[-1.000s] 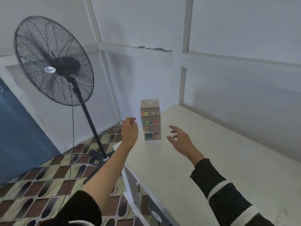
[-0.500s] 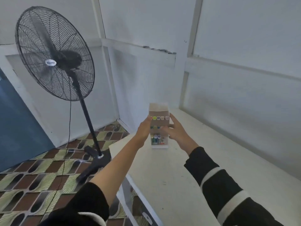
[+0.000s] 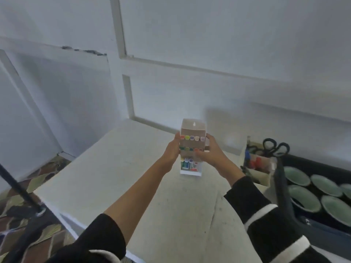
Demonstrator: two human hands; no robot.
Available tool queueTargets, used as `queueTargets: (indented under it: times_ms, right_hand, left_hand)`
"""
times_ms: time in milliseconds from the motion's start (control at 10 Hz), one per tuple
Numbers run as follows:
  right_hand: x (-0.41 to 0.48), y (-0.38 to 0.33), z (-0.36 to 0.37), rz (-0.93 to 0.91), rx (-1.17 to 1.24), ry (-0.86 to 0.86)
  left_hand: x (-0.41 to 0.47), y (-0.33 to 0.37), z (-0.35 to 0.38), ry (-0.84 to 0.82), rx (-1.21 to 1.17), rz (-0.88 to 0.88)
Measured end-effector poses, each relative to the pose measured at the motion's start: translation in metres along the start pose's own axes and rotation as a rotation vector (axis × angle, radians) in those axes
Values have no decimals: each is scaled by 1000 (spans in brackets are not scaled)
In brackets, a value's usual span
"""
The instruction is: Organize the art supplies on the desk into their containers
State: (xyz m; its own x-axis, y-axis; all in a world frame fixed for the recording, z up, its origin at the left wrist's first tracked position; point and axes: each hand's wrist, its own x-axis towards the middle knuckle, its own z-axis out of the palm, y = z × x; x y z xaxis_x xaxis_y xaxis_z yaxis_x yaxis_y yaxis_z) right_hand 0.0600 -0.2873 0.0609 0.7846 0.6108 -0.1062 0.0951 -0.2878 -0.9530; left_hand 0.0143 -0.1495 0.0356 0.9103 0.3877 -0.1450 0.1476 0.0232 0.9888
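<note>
Over the white bench (image 3: 114, 168), the left grip (image 3: 171, 151) and right grip (image 3: 211, 155) curl round opposite sides of the upright marker box (image 3: 192, 129). Whether its base touches the bench is unclear. To its right stands a caddy (image 3: 261, 174) holding scissors (image 3: 275, 149), beside a dark tray (image 3: 284, 207) of green plates (image 3: 303, 196).
</note>
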Motion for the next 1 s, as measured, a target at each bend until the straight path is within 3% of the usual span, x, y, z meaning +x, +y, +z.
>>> queueTargets:
  times_ms: [200,500,900,1000]
  right_hand:
    - [-29,22,-52,90,-7,118]
    - [-45,36,-72,118,57,233]
    - [-51,33,-70,91,92,178]
    - [-67,30,-71,103,41,152]
  left_hand:
    - [-1,-2,64,-129,23,11]
    - [-2,0,95,-211,80,57]
    - [-3,-3,98,-232,146,150]
    - [6,-2,90,-131,261,118]
